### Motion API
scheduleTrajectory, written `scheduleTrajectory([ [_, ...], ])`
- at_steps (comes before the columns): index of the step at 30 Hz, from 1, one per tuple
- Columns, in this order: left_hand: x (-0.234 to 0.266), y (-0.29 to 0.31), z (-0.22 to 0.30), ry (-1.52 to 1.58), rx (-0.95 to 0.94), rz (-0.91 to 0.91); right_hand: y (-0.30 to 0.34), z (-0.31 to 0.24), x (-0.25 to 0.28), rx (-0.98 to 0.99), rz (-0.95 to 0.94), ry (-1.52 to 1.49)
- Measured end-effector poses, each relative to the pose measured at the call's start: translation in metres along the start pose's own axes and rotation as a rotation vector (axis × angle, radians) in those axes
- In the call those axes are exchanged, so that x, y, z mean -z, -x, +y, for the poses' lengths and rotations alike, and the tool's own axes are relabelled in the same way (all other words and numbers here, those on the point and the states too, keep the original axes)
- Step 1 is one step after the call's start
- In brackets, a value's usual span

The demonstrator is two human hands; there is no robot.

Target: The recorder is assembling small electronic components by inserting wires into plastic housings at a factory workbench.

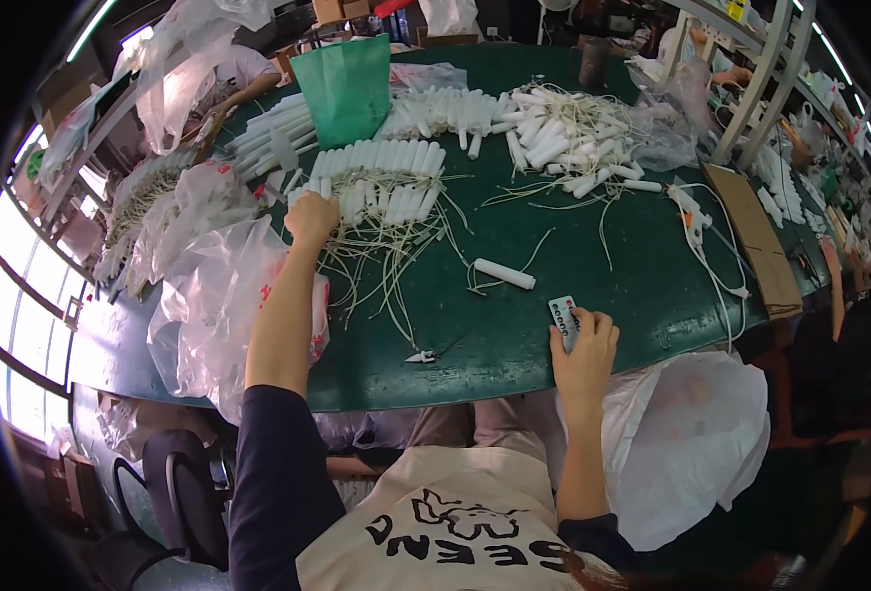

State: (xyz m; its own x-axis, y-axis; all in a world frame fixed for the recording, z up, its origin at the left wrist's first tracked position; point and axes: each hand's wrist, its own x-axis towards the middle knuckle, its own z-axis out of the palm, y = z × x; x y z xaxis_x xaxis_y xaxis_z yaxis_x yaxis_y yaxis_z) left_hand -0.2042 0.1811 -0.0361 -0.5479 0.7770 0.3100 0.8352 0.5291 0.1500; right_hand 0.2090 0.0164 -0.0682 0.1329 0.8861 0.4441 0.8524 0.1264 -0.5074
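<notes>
my right hand has the small grey remote between thumb and fingers, well to the right of the green bag and much nearer my body; whether it is lifted clear of the table i cannot tell. it looks light, stiff and smooth, so i'd judge its long side edges the place to pinch, clear of the buttons. my left hand reaches to the row of white tubes, on the near side of the green bag; its fingers curl down at the row's left end, but i cannot tell if they grip one. the tubes seem light, rigid and a bit slippery, best taken round the barrel, as their thin cords could snag. my left arm is stretched long, knuckles up; my right forearm runs straight forward, wrist low.
</notes>
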Motion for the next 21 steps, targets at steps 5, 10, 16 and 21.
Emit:
scheduleTrajectory([
  [5,0.023,0.009,0.022,-0.014,-0.105,0.090,-0.002,-0.009,0.007,-0.010,0.083,0.022],
  [10,0.052,0.065,0.096,0.332,-0.741,-0.216,-0.001,-0.011,0.004,0.080,0.149,-0.157],
  [16,0.035,0.131,0.128,0.305,-1.182,-0.402,0.005,-0.019,0.007,0.157,0.135,-0.233],
  [21,0.032,0.135,0.128,0.172,-1.215,-0.233,0.007,-0.014,0.011,0.141,0.144,-0.306],
])
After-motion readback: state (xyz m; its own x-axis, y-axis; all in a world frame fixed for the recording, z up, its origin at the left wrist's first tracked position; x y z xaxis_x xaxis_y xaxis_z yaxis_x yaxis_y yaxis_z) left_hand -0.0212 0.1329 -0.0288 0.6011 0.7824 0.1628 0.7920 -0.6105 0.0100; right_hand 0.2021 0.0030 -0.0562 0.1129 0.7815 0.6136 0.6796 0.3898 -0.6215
